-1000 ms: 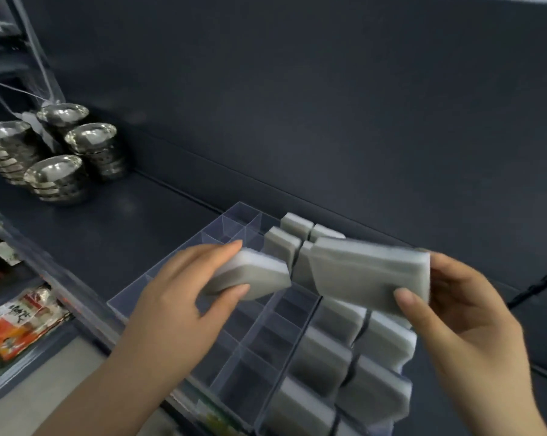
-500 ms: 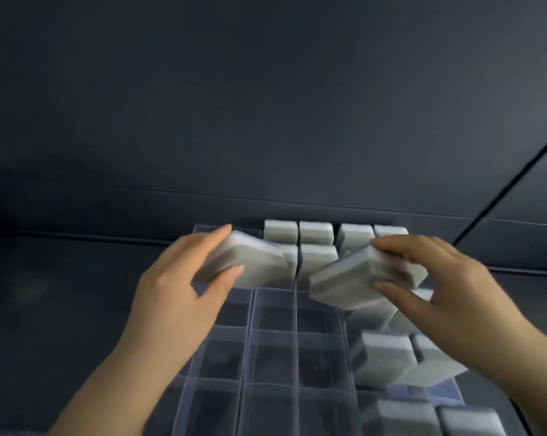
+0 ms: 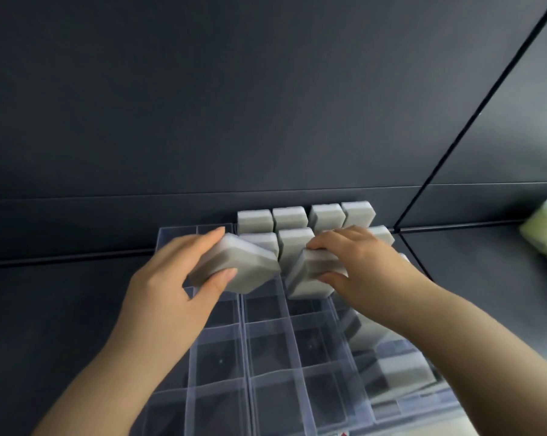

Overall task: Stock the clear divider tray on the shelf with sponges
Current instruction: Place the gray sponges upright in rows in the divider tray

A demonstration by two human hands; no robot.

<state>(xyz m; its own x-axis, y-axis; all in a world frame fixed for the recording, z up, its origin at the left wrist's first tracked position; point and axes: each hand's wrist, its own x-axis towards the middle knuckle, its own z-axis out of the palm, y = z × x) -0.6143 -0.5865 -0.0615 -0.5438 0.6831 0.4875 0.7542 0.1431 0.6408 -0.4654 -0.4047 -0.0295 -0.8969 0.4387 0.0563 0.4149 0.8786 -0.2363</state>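
At centre frame, the right hand (image 3: pixel 360 265) has lowered the right sponge (image 3: pixel 310 278) since half a second ago. Then it was held clear above the tray (image 3: pixel 266 388); now it stands tilted with its lower edge inside a cell, just in front of the stocked sponges (image 3: pixel 289 217) in the back rows. This placement is judged nearly complete and needs only pressing upright. The left hand (image 3: pixel 171 278) keeps the left sponge (image 3: pixel 234 262) above the tray's left-centre column, much as before, so it is judged next. Right fingers curl over the sponge's upper far edge, thumb against its near face. Left fingers wrap the far side and the thumb pinches the near edge; the sponge projects right of the fingertips. Cells at lower centre stand unfilled. The tray rests on the shelf (image 3: pixel 61 309).
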